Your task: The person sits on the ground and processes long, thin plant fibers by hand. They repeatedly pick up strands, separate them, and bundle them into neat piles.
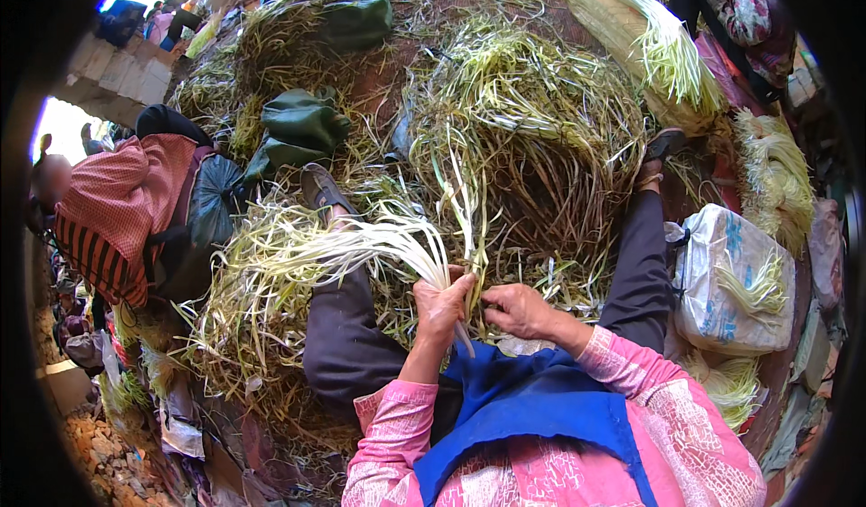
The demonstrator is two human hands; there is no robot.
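Observation:
My left hand is closed round a bunch of long pale leafy stalks, whose leaves fan out to the left over my left leg. Several greener stalks stand upright beside that thumb, between the two hands. My right hand is just right of these stalks, its fingers curled; whether it pinches a strand cannot be told. Between my legs and beyond lies a big heap of the same stalks, with brownish lower ends. Under my left leg spreads a looser heap of pale and dry leaves.
A white woven sack with a few stalks on top stands at right. Behind it, a pale bunch lies on a long yellowish sack. Green sacks lie at upper left. One person sits at left, another at upper right.

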